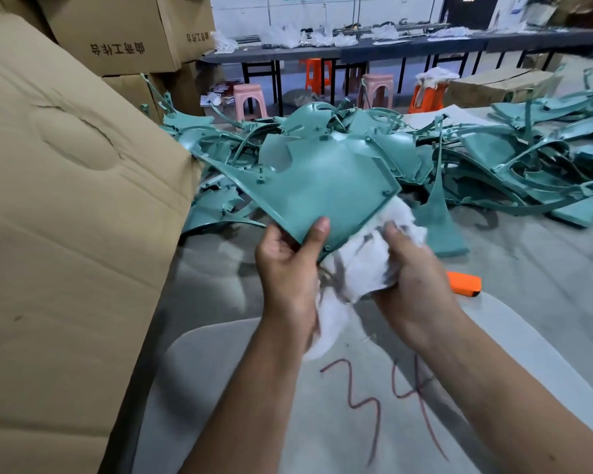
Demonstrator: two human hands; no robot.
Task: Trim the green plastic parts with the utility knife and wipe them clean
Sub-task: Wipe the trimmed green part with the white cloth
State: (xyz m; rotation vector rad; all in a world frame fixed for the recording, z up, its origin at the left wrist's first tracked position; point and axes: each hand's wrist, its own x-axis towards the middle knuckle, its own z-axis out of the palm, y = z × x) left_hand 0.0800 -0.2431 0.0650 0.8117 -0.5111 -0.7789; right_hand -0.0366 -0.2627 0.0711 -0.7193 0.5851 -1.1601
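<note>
My left hand [288,265] grips the near corner of a large green plastic panel [322,179], thumb on top, holding it up over the table. My right hand [411,271] clutches a bunched white cloth [360,268] against the panel's lower right edge; part of the cloth hangs down between my wrists. An orange utility knife [464,283] lies on the table just right of my right hand, partly hidden by it.
A big heap of green plastic parts [476,159] covers the table [545,285] beyond my hands. A tall cardboard box [65,217] stands close on the left. A grey sheet marked 34 [374,405] lies beneath my arms. Stools and benches stand behind.
</note>
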